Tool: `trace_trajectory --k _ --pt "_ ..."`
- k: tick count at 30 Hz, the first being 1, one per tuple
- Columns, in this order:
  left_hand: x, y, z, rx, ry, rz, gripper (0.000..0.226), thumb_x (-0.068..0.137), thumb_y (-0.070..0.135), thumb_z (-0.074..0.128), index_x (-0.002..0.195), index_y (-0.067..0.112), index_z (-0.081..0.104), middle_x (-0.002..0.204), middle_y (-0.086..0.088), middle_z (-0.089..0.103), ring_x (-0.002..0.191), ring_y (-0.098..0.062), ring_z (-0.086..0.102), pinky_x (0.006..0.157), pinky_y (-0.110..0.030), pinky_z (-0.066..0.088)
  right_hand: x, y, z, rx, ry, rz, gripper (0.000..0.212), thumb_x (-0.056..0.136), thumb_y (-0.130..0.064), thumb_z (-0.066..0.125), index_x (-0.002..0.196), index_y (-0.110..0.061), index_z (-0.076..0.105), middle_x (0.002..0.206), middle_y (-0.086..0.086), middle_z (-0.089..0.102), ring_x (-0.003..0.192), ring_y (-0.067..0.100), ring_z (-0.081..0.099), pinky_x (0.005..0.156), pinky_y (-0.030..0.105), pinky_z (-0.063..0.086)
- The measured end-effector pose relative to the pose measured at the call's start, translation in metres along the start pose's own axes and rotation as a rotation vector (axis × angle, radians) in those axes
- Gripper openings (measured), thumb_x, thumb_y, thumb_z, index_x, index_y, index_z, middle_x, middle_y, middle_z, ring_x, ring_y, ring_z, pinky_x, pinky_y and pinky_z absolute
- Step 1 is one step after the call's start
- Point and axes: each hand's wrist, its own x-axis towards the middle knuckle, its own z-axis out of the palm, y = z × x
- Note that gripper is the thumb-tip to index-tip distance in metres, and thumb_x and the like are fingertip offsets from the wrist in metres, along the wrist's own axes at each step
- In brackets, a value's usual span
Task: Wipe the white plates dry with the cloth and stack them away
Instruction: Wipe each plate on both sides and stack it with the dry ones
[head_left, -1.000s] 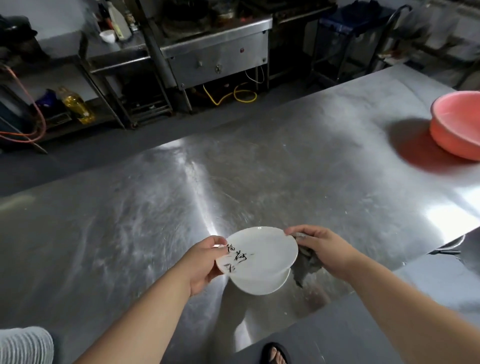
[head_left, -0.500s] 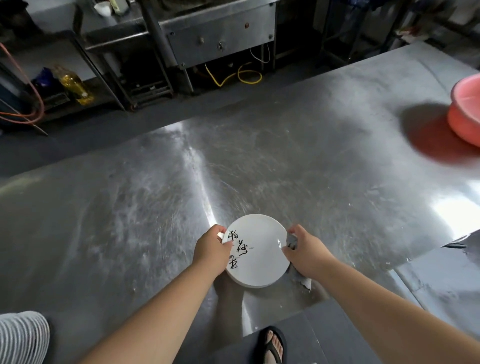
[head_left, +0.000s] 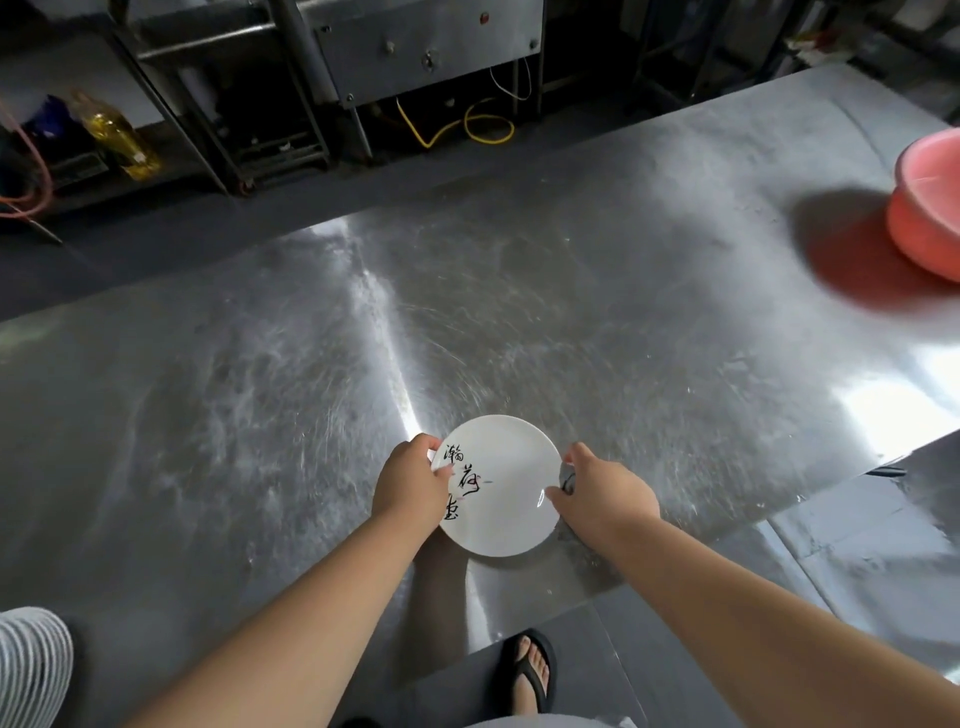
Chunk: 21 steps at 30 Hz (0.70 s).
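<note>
1. Current state. The white round ceramic plate (head_left: 506, 488), marked with black brush lettering, lies level and face up between the two hands, low over the near edge of the scratched stainless-steel desk (head_left: 571, 338). The head view does not show whether its base touches the desk.

2. Left hand (head_left: 410, 486). The fingers are curled over the plate's left rim and grip it.

3. Right hand (head_left: 605, 493). The fingers are curled round the dark grey cloth (head_left: 569, 483) and hold it against the plate's right rim, with the thumb on the upper face. Only a small fold of cloth shows, between the fingers and the rim. The rest is hidden under the hand.

4. Change. One second ago the plate was tilted and held higher, and the cloth hung below the right fingers. The plate is now level and lower. The cloth is drawn in at the rim, and both hands have closed in on opposite edges.

5. Meaning for the task. This is judged to be the end of wiping this plate, or a turn of it for another pass. Dryness cannot be confirmed, as one glint shows on the face near the right thumb. No stack of dried plates is in view.

6. Surroundings. A pink round plastic basin (head_left: 930, 208) stands well away to the right of the right fingers.
</note>
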Motion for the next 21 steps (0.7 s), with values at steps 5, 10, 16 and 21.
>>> trace_trajectory --k 5,10,16,21 --pt "-0.001 -0.003 -0.005 -0.003 -0.022 0.030 0.024 0.096 0.029 0.071 0.117 0.025 0.060 0.108 0.002 0.055 0.093 -0.021 0.061 0.082 -0.038 0.057 -0.008 0.000 -0.016 -0.105 0.018 0.023 0.045 0.089 -0.068 0.057 0.112 -0.030 0.055 0.081 -0.014 0.056 0.080 0.020 0.061 0.064 0.032 0.049" --pt "-0.011 -0.010 -0.036 -0.031 0.032 0.044 0.032 0.095 0.038 0.071 0.123 0.029 0.059 0.110 0.006 0.055 0.094 -0.016 0.057 0.079 -0.030 0.044 -0.021 -0.025 -0.037 -0.109 0.030 -0.006 0.037 0.088 -0.065 0.058 0.103 -0.031 0.057 0.071 -0.013 0.067 0.068 0.010 0.065 0.062 0.026 0.047" --pt "-0.040 -0.071 -0.119 -0.096 0.176 -0.030 0.026 0.092 0.044 0.071 0.114 0.034 0.062 0.103 0.012 0.061 0.089 -0.013 0.061 0.078 -0.027 0.046 -0.033 -0.129 -0.037 -0.143 -0.011 -0.204 0.033 0.090 -0.061 0.052 0.097 -0.029 0.054 0.061 -0.014 0.071 0.057 0.008 0.069 0.068 0.027 0.058" --pt "-0.079 -0.153 -0.214 -0.081 0.342 -0.125 0.027 0.087 0.046 0.076 0.107 0.036 0.062 0.092 0.014 0.060 0.087 -0.015 0.064 0.076 -0.026 0.046 -0.061 -0.250 -0.021 -0.216 0.010 -0.443 0.032 0.086 -0.062 0.056 0.095 -0.031 0.056 0.075 -0.011 0.065 0.071 0.014 0.063 0.071 0.029 0.055"
